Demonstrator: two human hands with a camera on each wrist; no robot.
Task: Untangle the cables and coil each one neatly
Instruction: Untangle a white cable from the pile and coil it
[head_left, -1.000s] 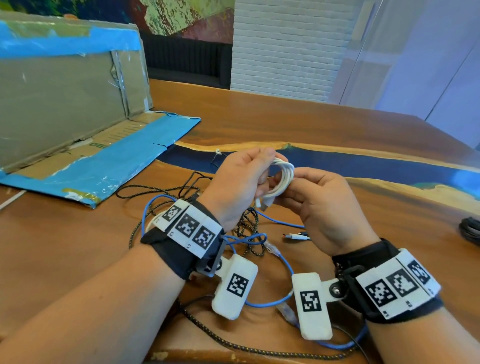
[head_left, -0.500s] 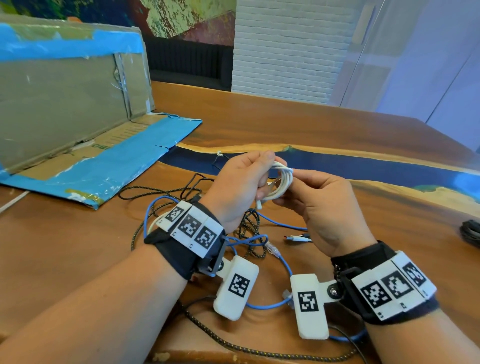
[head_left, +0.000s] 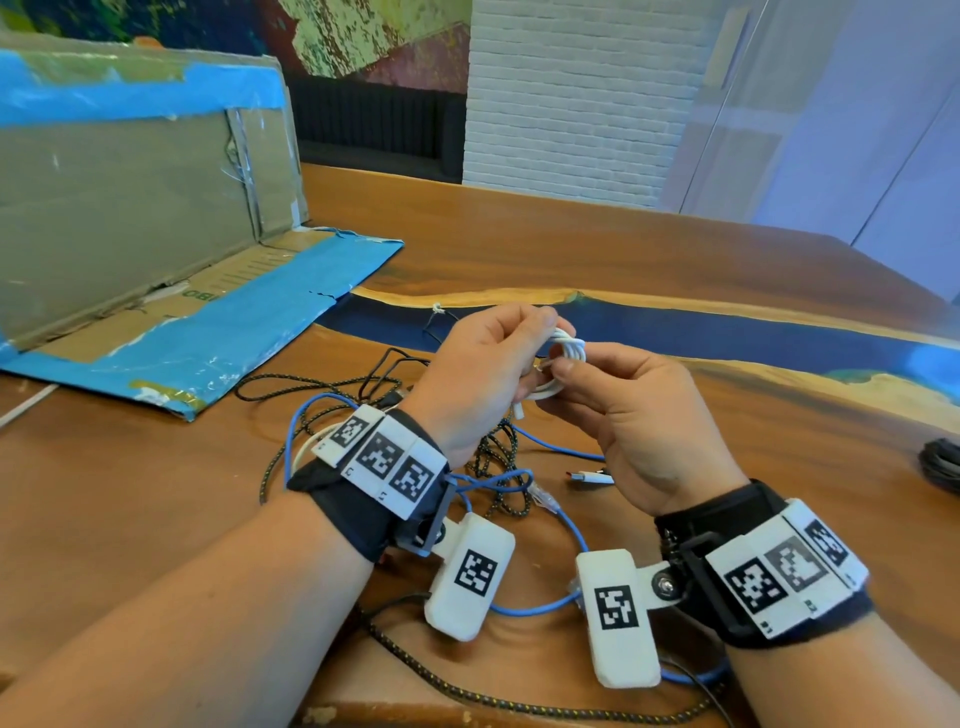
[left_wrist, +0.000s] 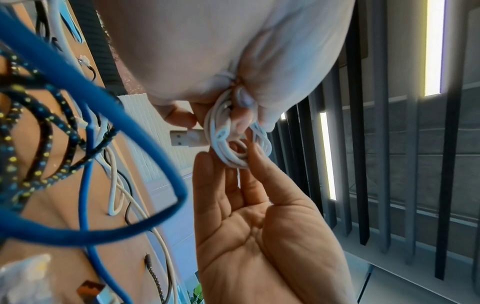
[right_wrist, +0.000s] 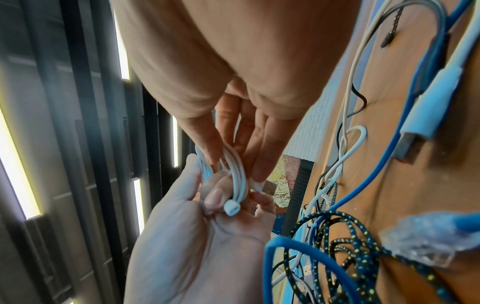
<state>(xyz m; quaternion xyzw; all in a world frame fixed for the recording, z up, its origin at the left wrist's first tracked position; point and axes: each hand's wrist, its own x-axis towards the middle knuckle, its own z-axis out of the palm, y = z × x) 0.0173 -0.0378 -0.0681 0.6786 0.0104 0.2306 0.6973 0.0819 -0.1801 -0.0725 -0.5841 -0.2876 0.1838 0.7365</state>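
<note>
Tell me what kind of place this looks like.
Probably an office or meeting room, not a workshop: a large wooden table with a blue resin strip, a white brick wall, and a slatted ceiling with light strips in the wrist views.

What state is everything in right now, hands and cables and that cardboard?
white cable: coiled, held off the table
left hand: grips the coil
right hand: pinches the coil
blue cable: loose, tangled
braided cable: tangled
cardboard box: flattened open
</note>
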